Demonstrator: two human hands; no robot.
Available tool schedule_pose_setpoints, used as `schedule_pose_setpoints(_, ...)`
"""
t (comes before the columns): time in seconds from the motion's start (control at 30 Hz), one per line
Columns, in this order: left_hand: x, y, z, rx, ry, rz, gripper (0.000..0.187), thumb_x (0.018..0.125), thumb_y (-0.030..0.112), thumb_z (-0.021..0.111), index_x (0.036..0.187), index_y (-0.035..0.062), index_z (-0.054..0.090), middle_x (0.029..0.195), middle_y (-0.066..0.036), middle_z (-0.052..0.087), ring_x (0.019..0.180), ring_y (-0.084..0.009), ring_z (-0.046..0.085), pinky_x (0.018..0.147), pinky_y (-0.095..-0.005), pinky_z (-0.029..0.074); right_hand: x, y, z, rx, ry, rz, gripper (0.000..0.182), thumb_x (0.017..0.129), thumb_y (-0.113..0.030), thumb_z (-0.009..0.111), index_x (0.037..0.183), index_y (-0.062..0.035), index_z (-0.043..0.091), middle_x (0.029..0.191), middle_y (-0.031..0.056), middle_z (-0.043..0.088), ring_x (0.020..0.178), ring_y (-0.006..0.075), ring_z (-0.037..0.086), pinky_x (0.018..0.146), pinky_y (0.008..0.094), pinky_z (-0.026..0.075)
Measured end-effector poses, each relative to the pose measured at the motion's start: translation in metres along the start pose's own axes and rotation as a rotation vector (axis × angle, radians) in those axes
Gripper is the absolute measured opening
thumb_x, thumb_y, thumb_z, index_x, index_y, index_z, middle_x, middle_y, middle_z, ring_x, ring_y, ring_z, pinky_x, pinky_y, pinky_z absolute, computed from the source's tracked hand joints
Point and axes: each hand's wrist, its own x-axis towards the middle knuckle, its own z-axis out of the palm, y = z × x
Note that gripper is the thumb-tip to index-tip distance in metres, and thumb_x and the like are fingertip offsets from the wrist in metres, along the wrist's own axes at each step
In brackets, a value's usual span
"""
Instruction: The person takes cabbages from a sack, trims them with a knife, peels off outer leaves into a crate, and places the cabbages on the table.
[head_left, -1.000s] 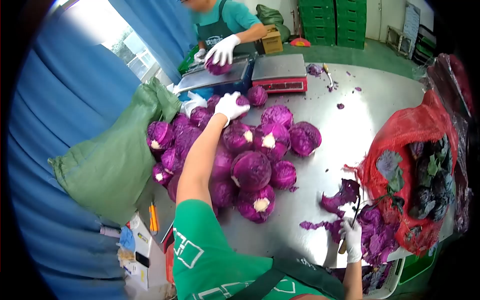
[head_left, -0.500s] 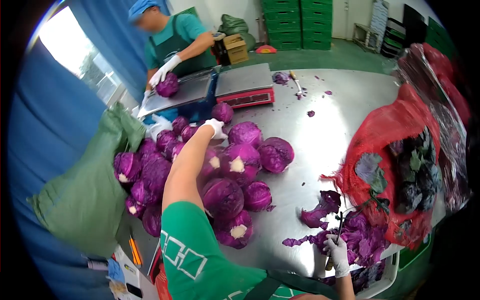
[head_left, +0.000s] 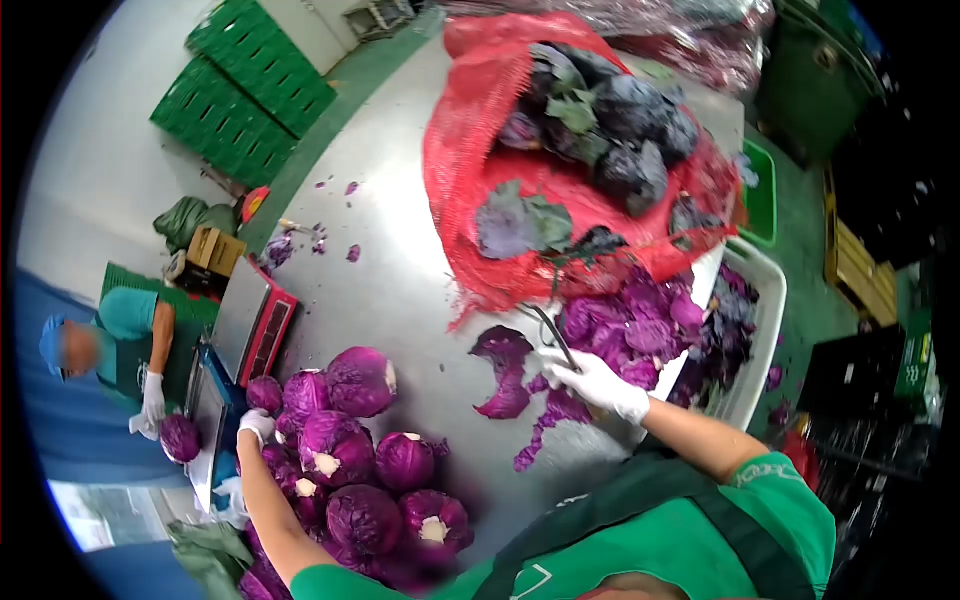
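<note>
My left hand (head_left: 257, 424), in a white glove, reaches to the far edge of the pile of purple cabbages (head_left: 337, 448); its fingers are partly hidden, and what they hold cannot be made out. My right hand (head_left: 597, 384), also gloved, is wrapped round a knife (head_left: 556, 335) with a dark, thin blade. Loose purple leaves (head_left: 640, 325) lie just beyond the right hand, and a torn leaf (head_left: 504, 372) is on the metal table (head_left: 400, 215) to its left. Behind them, a red mesh bag (head_left: 470, 150) lies open with dark, leafy cabbages (head_left: 630, 110) inside.
A white bin (head_left: 768, 340) of leaves stands at the right table edge. Scales (head_left: 268, 340) are at the left, where a co-worker (head_left: 130, 345) stands near a cabbage (head_left: 180, 438). Green crates (head_left: 240, 95) are stacked behind; a green bin (head_left: 762, 190) stands at the right.
The view has turned to the right and tilted. My right hand with the knife has risen off the leaves; my left hand stays at the pile. The co-worker's hand has come off the cabbage.
</note>
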Motion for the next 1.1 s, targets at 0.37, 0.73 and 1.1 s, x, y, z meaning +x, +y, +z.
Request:
schedule_pose_setpoints(0.37,-0.211,0.439,-0.011,-0.232,0.141,0.749,0.124,0.068,0.060,0.082,0.157,0.0069,0.014,0.158,-0.036,0.007,0.147,-0.0518,0.005,0.119,-0.0572,0.017,-0.013,0.030,-0.029,0.407,0.235,-0.033,0.052,0.100,-0.015,0.055,0.150,-0.0089,0.042,0.129,0.0017,0.059,0.100,0.0074,0.059,0.077,0.0237,0.048)
schedule_pose_setpoints(0.73,-0.331,0.690,0.106,-0.528,-0.027,1.414,0.093,0.080,0.052,0.072,0.150,0.0042,0.035,0.157,-0.034,0.019,0.145,-0.0500,0.022,0.117,-0.0526,0.024,-0.109,0.063,-0.185,0.117,0.674,-0.154,0.043,0.102,-0.014,0.052,0.144,-0.0050,0.050,0.135,0.0119,0.059,0.125,0.0180,0.053,0.109,0.0312,0.038)
schedule_pose_setpoints(1.1,-0.163,0.722,-0.145,-0.432,0.903,0.663,0.097,0.077,0.042,0.078,0.154,0.0090,0.028,0.158,-0.025,0.024,0.147,-0.0445,0.019,0.109,-0.0639,0.030,-0.215,0.167,-0.263,0.259,1.252,-0.133,0.036,0.103,-0.011,0.049,0.139,-0.0036,0.052,0.106,0.0000,0.061,0.078,0.0052,0.054,0.062,0.0201,0.043)
